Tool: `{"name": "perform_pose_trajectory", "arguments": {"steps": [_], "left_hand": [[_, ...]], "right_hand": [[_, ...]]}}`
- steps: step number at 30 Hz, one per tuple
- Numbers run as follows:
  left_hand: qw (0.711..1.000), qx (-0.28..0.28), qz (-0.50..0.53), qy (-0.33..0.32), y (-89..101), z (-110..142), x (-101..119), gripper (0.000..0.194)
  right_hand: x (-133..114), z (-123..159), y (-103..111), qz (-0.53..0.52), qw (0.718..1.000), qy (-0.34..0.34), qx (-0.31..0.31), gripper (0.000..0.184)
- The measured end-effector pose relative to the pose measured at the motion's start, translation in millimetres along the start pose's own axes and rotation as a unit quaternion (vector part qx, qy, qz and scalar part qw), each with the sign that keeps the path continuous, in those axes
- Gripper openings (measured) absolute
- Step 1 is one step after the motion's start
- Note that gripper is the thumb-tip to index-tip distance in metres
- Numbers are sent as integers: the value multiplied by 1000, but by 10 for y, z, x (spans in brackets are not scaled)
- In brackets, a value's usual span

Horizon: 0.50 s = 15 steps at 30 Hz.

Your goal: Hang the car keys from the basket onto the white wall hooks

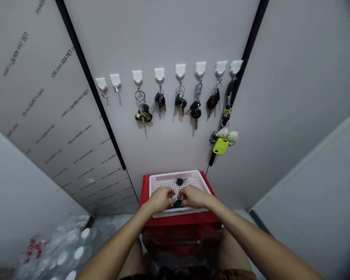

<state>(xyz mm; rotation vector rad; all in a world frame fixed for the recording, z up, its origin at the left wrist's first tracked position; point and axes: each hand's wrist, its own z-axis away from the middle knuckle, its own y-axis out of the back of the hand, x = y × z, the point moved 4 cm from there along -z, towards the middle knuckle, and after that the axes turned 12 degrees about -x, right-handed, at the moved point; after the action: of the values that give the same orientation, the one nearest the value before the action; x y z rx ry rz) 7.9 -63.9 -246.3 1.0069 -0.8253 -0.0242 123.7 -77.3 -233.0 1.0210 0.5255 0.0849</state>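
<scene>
Both hands are inside a white perforated plastic basket (204,186). My left hand (162,197) has its fingers curled, with thumb and fingertips at the left end of a black-headed key bunch (177,203). From the other side, my right hand (193,196) bends its fingers down onto the same keys. The exact grip is partly hidden behind the fingers. Another black key (179,181) lies farther back in the basket, apart from both hands.
A red stool-like stand (181,221) bears the basket. On the wall, a row of white hooks (180,70) carries several key bunches (195,111). A black lanyard (228,101) with a yellow-green tag (221,146) hangs at the right. Wrapped plastic bottles (62,258) stand lower left.
</scene>
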Motion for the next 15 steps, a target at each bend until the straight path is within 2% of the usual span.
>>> {"name": "perform_pose_trajectory", "arguments": {"steps": [4, 8, 11, 15], "left_hand": [[998, -55, 23, 16, -142, -82, -63, 27], [999, -34, 26, -15, -169, -91, -91, 26], [998, -21, 54, -9, -160, -93, -95, 27], [990, 17, 141, -16, -123, -129, -102, 30]], "right_hand": [[50, -42, -106, -55, 998, 3, 3, 22], [91, -97, -162, -139, 990, 15, 18, 24], [89, -130, -134, -178, 981, 12, 78, 26], [56, -148, -32, -190, 967, -3, 167, 26]]}}
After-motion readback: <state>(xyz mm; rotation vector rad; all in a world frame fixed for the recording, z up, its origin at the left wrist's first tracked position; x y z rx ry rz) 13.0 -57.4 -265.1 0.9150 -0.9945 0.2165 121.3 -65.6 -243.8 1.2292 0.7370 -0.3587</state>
